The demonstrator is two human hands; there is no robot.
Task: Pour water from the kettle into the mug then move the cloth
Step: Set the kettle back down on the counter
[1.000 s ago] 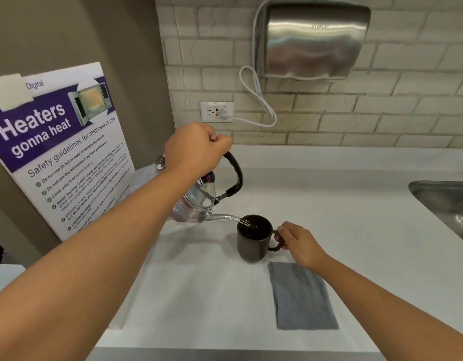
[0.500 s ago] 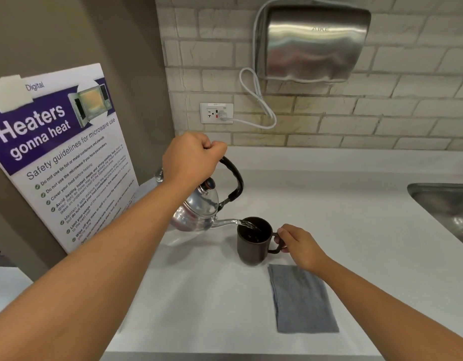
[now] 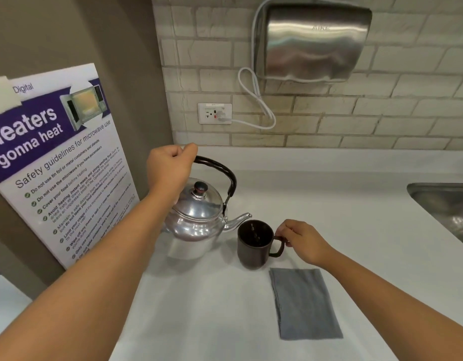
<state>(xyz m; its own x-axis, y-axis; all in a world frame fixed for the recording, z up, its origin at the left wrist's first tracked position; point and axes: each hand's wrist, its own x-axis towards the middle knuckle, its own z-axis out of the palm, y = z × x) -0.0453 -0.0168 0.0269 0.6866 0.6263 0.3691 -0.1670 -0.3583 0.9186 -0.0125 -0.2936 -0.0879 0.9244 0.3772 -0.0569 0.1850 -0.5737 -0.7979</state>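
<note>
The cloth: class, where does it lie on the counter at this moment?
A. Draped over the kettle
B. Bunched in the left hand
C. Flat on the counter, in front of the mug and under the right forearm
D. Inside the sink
C: the grey cloth lies spread flat on the counter, nearer the camera than the mug, partly below the right forearm, and neither hand touches it.

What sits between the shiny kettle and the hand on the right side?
The dark mug stands between the kettle and the right hand, which holds its handle. The kettle's spout reaches toward the rim. The head camera shows this.
</note>
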